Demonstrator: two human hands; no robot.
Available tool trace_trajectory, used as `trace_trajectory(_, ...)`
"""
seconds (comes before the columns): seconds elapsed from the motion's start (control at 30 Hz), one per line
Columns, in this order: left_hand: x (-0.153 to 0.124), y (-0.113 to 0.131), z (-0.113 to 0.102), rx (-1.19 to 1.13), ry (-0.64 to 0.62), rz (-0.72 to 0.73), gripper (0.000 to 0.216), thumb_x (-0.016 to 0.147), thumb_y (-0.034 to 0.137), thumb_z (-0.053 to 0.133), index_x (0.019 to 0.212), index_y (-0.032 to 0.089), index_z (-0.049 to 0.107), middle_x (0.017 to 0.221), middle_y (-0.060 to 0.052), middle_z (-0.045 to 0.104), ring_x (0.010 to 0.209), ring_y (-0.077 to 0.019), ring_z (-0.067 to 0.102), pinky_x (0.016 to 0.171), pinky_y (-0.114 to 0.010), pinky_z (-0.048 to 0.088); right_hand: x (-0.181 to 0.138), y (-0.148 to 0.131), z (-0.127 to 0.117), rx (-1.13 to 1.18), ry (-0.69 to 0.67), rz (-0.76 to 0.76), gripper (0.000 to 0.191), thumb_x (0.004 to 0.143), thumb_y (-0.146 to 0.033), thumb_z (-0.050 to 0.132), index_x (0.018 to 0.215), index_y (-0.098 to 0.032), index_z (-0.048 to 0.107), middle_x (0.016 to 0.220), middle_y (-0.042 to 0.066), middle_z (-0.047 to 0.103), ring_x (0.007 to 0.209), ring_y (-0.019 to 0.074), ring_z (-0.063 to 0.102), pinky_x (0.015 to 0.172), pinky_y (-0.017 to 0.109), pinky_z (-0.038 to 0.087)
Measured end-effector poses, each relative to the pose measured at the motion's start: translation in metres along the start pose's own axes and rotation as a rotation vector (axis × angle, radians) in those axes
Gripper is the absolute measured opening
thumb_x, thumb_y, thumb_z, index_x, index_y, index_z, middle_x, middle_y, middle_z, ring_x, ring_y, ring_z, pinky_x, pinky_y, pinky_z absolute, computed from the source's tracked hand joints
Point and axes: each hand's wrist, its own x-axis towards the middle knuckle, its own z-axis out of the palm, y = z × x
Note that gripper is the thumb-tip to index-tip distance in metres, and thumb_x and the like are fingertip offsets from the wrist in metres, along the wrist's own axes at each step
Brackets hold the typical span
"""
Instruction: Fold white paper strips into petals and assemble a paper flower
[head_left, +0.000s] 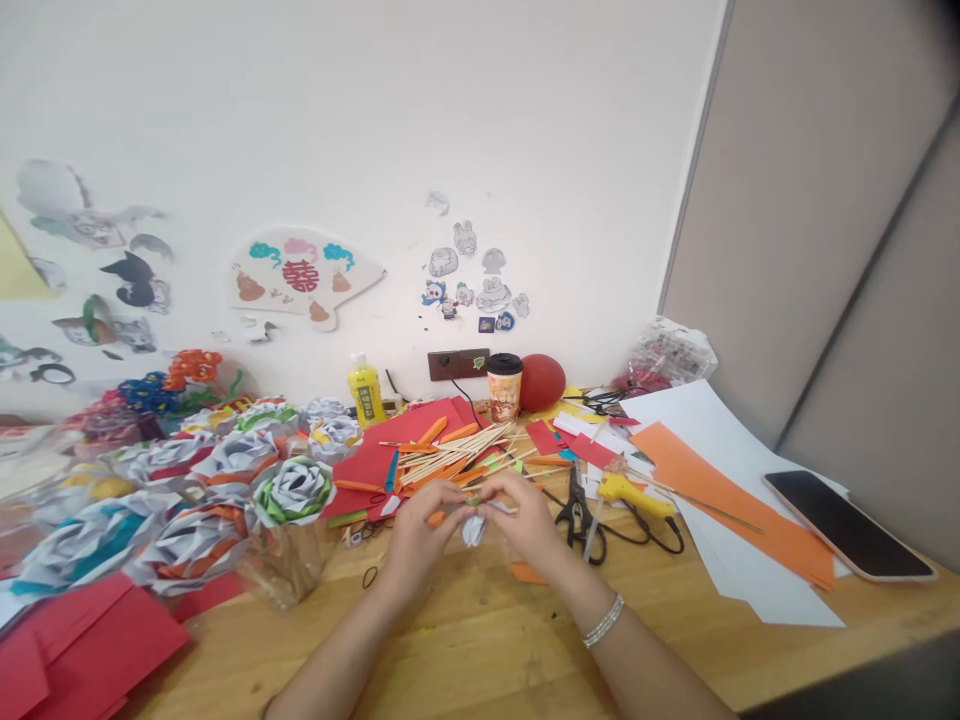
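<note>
A small piece of folded white paper (473, 530) is held between my two hands above the wooden table. My left hand (424, 525) pinches its left side with thumb and fingers. On the other side, my right hand (521, 515) grips the paper's upper right part, with a bracelet on that wrist. Some of the paper is hidden by my fingers. Just beyond my hands lie a pile of thin wooden sticks (457, 452) and orange paper strips. Black scissors (576, 515) rest to the right of my right hand.
White-and-coloured paper flowers (292, 490) crowd the left, some in a clear cup (281, 570). Red paper (82, 645) lies at front left. Beyond stand a yellow bottle (366, 392) and paper cup (505, 390). Rightward lie a yellow glue gun (636, 493), orange sheets (735, 500) and a phone (847, 525).
</note>
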Motion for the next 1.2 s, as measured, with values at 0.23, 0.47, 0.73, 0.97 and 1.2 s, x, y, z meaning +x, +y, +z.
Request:
trace_trajectory(0.23, 0.005, -0.007, 0.004, -0.323, -0.230, -0.419, 0.030, 0.060, 0.041, 0.068, 0.062, 0.015, 0.052, 0.056, 0.003, 0.054, 0.053, -0.0106, 0.051, 0.052, -0.022, 0.041, 0.002, 0.007, 0.002, 0.406, -0.167, 0.385, 0.015, 0.062, -0.017, 0.065, 0.073, -0.017, 0.055, 0.066, -0.004, 0.055, 0.061, 0.0108, 0.054, 0.060, 0.023, 0.043)
trace_trajectory(0.47, -0.001, -0.008, 0.004, -0.640, -0.442, -0.658, 0.029, 0.057, 0.035, 0.073, 0.066, 0.014, 0.055, 0.056, 0.004, 0.054, 0.051, -0.0076, 0.048, 0.052, -0.020, 0.035, -0.003, 0.005, 0.000, 0.438, -0.267, 0.604, 0.020, 0.055, -0.024, 0.071, 0.064, -0.015, 0.056, 0.057, -0.004, 0.056, 0.053, 0.0094, 0.052, 0.053, 0.021, 0.039)
trace_trajectory(0.73, -0.008, -0.029, 0.013, -0.571, -0.460, -0.644, 0.030, 0.058, 0.035, 0.072, 0.067, 0.013, 0.054, 0.056, 0.003, 0.056, 0.050, -0.0080, 0.048, 0.050, -0.019, 0.033, -0.003, 0.012, 0.002, 0.314, -0.279, 0.660, 0.013, 0.057, -0.020, 0.068, 0.061, -0.014, 0.057, 0.056, -0.003, 0.057, 0.052, 0.0089, 0.051, 0.053, 0.020, 0.038)
trace_trajectory(0.97, -0.005, -0.019, 0.010, -0.418, -0.449, -0.623, 0.026, 0.057, 0.033, 0.070, 0.065, 0.012, 0.057, 0.053, 0.002, 0.056, 0.049, -0.0093, 0.048, 0.048, -0.020, 0.034, -0.005, 0.021, 0.004, 0.262, -0.307, 0.599, 0.010, 0.062, -0.019, 0.064, 0.067, -0.015, 0.057, 0.059, -0.002, 0.057, 0.053, 0.0095, 0.051, 0.052, 0.021, 0.038)
trace_trajectory(1.2, -0.004, -0.027, 0.011, -0.256, -0.451, -0.624, 0.021, 0.054, 0.028, 0.068, 0.061, 0.011, 0.058, 0.053, -0.001, 0.059, 0.050, -0.0113, 0.050, 0.050, -0.023, 0.037, -0.009, 0.016, 0.015, -0.023, -0.177, 0.464, 0.007, 0.060, -0.009, 0.058, 0.057, -0.015, 0.054, 0.055, -0.004, 0.054, 0.052, 0.0087, 0.047, 0.048, 0.018, 0.034)
